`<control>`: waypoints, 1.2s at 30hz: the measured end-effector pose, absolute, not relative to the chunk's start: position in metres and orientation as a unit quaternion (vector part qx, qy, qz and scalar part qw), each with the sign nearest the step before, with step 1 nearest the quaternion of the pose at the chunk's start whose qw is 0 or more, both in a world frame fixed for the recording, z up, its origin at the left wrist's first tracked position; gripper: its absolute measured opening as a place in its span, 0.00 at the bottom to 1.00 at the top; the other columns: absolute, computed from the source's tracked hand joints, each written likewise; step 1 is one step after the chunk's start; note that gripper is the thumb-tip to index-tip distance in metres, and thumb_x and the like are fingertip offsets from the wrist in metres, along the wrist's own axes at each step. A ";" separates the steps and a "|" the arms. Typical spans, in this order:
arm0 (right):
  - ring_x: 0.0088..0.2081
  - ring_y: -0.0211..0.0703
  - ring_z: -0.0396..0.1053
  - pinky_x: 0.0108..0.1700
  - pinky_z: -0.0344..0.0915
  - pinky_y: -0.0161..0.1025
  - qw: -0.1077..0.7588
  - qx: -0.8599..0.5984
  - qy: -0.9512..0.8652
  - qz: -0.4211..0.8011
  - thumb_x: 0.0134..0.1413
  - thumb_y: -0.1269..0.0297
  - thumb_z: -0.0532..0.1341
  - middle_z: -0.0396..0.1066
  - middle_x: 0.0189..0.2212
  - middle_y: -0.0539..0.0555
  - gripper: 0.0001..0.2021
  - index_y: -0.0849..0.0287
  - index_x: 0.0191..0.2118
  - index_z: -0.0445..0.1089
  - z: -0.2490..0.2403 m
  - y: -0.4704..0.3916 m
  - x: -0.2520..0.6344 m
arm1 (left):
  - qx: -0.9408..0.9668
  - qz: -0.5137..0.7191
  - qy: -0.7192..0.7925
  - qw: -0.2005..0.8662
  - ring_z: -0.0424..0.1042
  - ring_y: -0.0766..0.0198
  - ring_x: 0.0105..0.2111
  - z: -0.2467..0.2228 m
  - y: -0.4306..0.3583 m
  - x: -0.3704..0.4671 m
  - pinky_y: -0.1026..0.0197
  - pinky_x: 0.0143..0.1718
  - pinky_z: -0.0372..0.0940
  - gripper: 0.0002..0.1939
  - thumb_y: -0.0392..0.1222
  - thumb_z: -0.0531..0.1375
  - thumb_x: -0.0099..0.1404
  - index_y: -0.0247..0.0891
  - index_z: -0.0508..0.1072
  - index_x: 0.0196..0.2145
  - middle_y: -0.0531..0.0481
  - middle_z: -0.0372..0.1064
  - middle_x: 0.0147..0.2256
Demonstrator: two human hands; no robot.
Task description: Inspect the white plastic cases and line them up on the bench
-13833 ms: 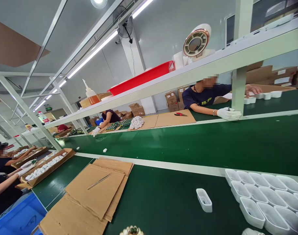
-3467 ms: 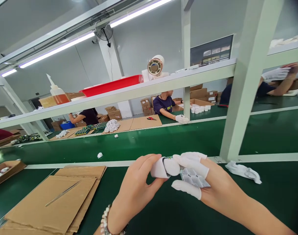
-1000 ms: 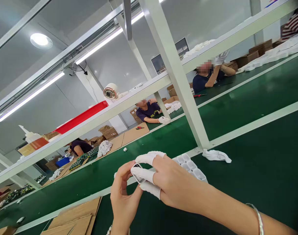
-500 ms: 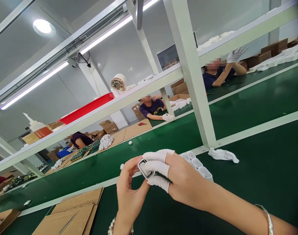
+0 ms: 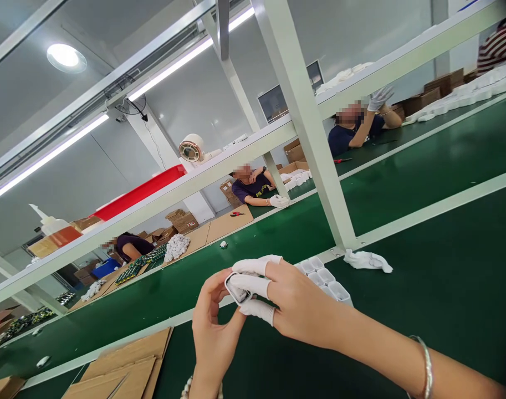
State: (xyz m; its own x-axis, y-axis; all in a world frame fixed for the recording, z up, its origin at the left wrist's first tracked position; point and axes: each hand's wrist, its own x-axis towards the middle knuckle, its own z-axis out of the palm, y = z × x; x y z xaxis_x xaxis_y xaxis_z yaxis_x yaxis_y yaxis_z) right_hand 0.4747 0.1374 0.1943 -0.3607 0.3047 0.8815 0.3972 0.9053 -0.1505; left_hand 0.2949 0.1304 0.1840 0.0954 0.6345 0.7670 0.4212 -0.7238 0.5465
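Both hands meet around a small white plastic housing (image 5: 229,284), square with rounded corners, its open side turned toward my right hand. My left hand (image 5: 215,330) grips its rim between thumb and bent fingers. On my right hand (image 5: 302,305), white finger cots cover several fingers; these reach into and around the opening, partly hiding what lies inside. Right behind that hand stands a cluster of white open housings (image 5: 336,290) on the dark green bench. A crumpled white glove or cloth (image 5: 368,261) lies to their right.
Cardboard sheets (image 5: 123,360) lie at lower left. A pale metal post (image 5: 308,127) rises beyond the bench, bearing a shelf with a red tray (image 5: 140,193) and a squeeze bottle (image 5: 55,224). Across the green conveyor belt (image 5: 269,233), several co-workers sit near piles of white parts.
The view has shifted slightly, so most things sit further left. Both hands keep hold of the housing, which has tilted a little. A person in striped clothing now shows at far right.
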 end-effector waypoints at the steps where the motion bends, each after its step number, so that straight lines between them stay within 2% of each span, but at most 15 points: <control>1: 0.46 0.52 0.68 0.45 0.64 0.46 0.521 -0.215 -0.825 -0.044 0.64 0.67 0.56 0.71 0.48 0.60 0.13 0.59 0.52 0.70 0.195 0.137 0.476 | 0.733 0.569 0.361 0.091 0.73 0.62 0.46 0.184 0.130 0.296 0.64 0.47 0.71 0.21 0.36 0.66 0.59 0.46 0.69 0.49 0.48 0.71 0.47; 5: 0.45 0.51 0.68 0.45 0.63 0.46 0.496 -0.232 -0.837 -0.021 0.62 0.68 0.59 0.71 0.47 0.59 0.12 0.56 0.50 0.72 0.198 0.135 0.480 | 0.731 0.572 0.363 0.080 0.73 0.61 0.45 0.185 0.130 0.297 0.63 0.46 0.71 0.21 0.38 0.66 0.58 0.45 0.70 0.49 0.48 0.71 0.47; 10: 0.44 0.51 0.67 0.44 0.63 0.46 0.468 -0.248 -0.848 -0.001 0.61 0.70 0.59 0.69 0.49 0.60 0.14 0.59 0.52 0.71 0.203 0.133 0.483 | 0.728 0.571 0.370 0.085 0.73 0.60 0.45 0.184 0.132 0.299 0.63 0.46 0.71 0.21 0.38 0.66 0.58 0.44 0.70 0.49 0.47 0.71 0.47; 14: 0.45 0.53 0.67 0.45 0.64 0.48 0.451 -0.257 -0.855 0.004 0.59 0.71 0.60 0.70 0.47 0.59 0.14 0.55 0.50 0.73 0.204 0.134 0.484 | 0.725 0.571 0.376 0.088 0.74 0.60 0.45 0.183 0.130 0.301 0.62 0.46 0.71 0.21 0.39 0.66 0.58 0.43 0.70 0.49 0.46 0.71 0.47; 17: 0.46 0.51 0.68 0.47 0.65 0.47 0.455 -0.255 -0.851 0.060 0.58 0.71 0.62 0.70 0.46 0.57 0.18 0.53 0.54 0.69 0.208 0.135 0.489 | 0.725 0.569 0.376 0.102 0.73 0.59 0.45 0.184 0.133 0.298 0.60 0.46 0.71 0.22 0.40 0.67 0.58 0.41 0.68 0.49 0.45 0.71 0.47; 20: 0.48 0.50 0.67 0.49 0.67 0.47 0.485 -0.244 -0.835 0.089 0.58 0.69 0.62 0.69 0.48 0.56 0.27 0.52 0.63 0.59 0.216 0.135 0.505 | 0.732 0.541 0.398 0.117 0.71 0.57 0.47 0.182 0.153 0.292 0.56 0.48 0.69 0.22 0.43 0.67 0.57 0.39 0.68 0.49 0.43 0.70 0.47; 22: 0.50 0.48 0.67 0.52 0.67 0.47 0.526 -0.236 -0.813 0.078 0.59 0.69 0.61 0.67 0.52 0.56 0.29 0.51 0.64 0.56 0.223 0.134 0.520 | 0.737 0.502 0.430 0.139 0.70 0.55 0.48 0.174 0.180 0.288 0.54 0.50 0.66 0.22 0.45 0.67 0.56 0.39 0.68 0.47 0.43 0.69 0.48; 25: 0.52 0.47 0.66 0.54 0.66 0.46 0.599 -0.234 -0.763 0.066 0.59 0.71 0.61 0.65 0.55 0.55 0.27 0.51 0.63 0.58 0.233 0.130 0.542 | 0.718 0.458 0.468 0.236 0.71 0.58 0.44 0.143 0.236 0.287 0.53 0.50 0.65 0.24 0.47 0.69 0.53 0.38 0.67 0.44 0.45 0.72 0.43; 28: 0.53 0.47 0.65 0.55 0.66 0.46 0.650 -0.252 -0.713 0.074 0.59 0.70 0.62 0.67 0.53 0.55 0.25 0.54 0.61 0.61 0.239 0.127 0.557 | 0.699 0.438 0.470 0.313 0.73 0.57 0.43 0.103 0.289 0.296 0.54 0.50 0.66 0.25 0.45 0.71 0.48 0.35 0.68 0.40 0.43 0.73 0.40; 32: 0.52 0.47 0.66 0.55 0.67 0.47 0.667 -0.264 -0.690 0.093 0.59 0.68 0.62 0.69 0.51 0.55 0.23 0.55 0.60 0.62 0.240 0.127 0.565 | 0.691 0.416 0.487 0.336 0.74 0.56 0.41 0.068 0.337 0.319 0.54 0.46 0.68 0.24 0.43 0.71 0.48 0.32 0.69 0.40 0.40 0.74 0.39; 36: 0.53 0.46 0.66 0.56 0.67 0.47 0.665 -0.278 -0.686 0.104 0.59 0.68 0.62 0.68 0.52 0.54 0.23 0.54 0.60 0.62 0.238 0.129 0.569 | 0.710 0.378 0.504 0.314 0.74 0.55 0.40 0.061 0.352 0.335 0.52 0.46 0.68 0.23 0.38 0.70 0.49 0.30 0.69 0.42 0.39 0.73 0.38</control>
